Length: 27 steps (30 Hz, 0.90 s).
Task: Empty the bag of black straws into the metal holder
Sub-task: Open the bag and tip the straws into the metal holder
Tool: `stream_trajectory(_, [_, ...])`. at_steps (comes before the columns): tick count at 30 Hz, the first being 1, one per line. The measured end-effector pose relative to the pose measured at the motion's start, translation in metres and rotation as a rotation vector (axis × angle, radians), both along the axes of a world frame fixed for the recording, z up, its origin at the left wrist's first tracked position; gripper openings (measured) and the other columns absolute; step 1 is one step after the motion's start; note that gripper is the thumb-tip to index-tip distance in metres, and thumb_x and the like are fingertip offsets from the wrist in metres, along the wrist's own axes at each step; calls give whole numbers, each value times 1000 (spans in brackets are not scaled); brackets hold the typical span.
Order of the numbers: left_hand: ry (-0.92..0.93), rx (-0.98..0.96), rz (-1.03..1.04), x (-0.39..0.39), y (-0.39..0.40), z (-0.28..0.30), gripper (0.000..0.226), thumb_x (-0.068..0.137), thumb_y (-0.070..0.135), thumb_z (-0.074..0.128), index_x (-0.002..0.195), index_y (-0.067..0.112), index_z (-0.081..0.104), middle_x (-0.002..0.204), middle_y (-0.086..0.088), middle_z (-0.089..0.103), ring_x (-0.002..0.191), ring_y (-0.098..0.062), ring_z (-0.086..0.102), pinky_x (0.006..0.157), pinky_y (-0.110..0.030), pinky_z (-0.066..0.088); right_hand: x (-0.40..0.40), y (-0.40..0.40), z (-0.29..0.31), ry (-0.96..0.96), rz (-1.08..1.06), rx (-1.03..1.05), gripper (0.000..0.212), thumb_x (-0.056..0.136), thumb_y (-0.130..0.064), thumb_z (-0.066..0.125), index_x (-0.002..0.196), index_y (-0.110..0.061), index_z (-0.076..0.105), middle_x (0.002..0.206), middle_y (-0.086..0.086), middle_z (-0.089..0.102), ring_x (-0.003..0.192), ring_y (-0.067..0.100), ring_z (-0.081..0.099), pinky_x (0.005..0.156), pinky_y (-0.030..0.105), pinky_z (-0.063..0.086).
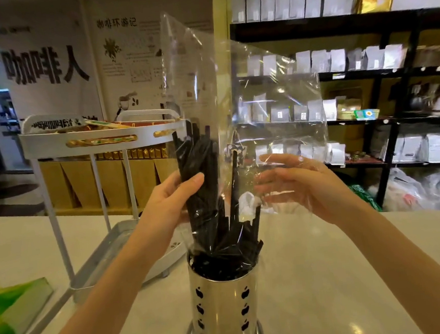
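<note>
A clear plastic bag [247, 91] hangs mouth-down over the perforated metal holder [225, 300] on the counter. Black straws [201, 173] stick up inside the bag, and their lower ends sit in the holder's mouth. My left hand [175, 199] is shut around the bag and the bundle of straws from the left. On the right, my right hand [296, 184] presses flat against the bag with its fingers spread, seen partly through the film.
A white two-tier metal rack [101, 142] holding packets stands at the left on the pale counter [340, 276]. A green and white bag [12, 312] lies at the near left edge. Dark shelves [364, 73] with pouches stand behind.
</note>
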<state>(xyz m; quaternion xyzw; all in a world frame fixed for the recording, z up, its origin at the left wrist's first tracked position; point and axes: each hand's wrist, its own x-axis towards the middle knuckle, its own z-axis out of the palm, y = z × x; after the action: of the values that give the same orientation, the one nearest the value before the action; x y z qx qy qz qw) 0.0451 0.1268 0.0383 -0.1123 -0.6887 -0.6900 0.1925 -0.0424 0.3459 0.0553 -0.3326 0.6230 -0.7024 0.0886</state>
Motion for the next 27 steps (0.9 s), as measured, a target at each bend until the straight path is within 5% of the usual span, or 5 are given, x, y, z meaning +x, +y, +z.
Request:
stream_trajectory(6, [71, -44, 4, 6, 0, 4, 38, 68, 40, 53, 104, 31, 59, 98, 5, 70, 95, -16, 65, 80, -36, 50, -1, -1, 2, -3, 16, -65, 27, 91, -3, 46, 96, -16, 69, 86, 10, 75, 81, 28, 72, 72, 39, 60])
stream_trajectory(13, [-11, -46, -37, -10, -11, -6, 22, 70, 42, 60, 91, 39, 64, 93, 16, 73, 94, -7, 66, 94, -43, 45, 1, -5, 3, -24, 58, -84, 28, 91, -2, 43, 95, -16, 67, 80, 7, 75, 78, 25, 72, 75, 42, 59])
stream_trajectory(16, [-55, -88, -121, -15, -13, -13, 38, 56, 48, 71, 91, 36, 68, 96, 11, 73, 93, -10, 68, 85, -36, 48, -1, -5, 10, -21, 54, -102, 29, 91, -2, 43, 95, -17, 67, 81, 7, 76, 78, 24, 73, 67, 36, 60])
stream_trajectory(21, [33, -51, -124, -17, -13, -7, 33, 75, 36, 54, 107, 30, 57, 99, 7, 73, 93, -15, 68, 71, -24, 55, -2, -5, 25, -14, 71, -149, 28, 92, -2, 42, 96, -16, 66, 79, 3, 76, 75, 19, 73, 60, 30, 59])
stream_trajectory(27, [98, -107, -95, -17, -6, -1, 56, 57, 53, 71, 108, 32, 57, 102, 6, 72, 94, -13, 68, 76, -26, 56, -6, -6, 32, -30, 81, -183, 29, 92, -2, 40, 100, -16, 64, 81, 3, 76, 80, 20, 73, 66, 31, 60])
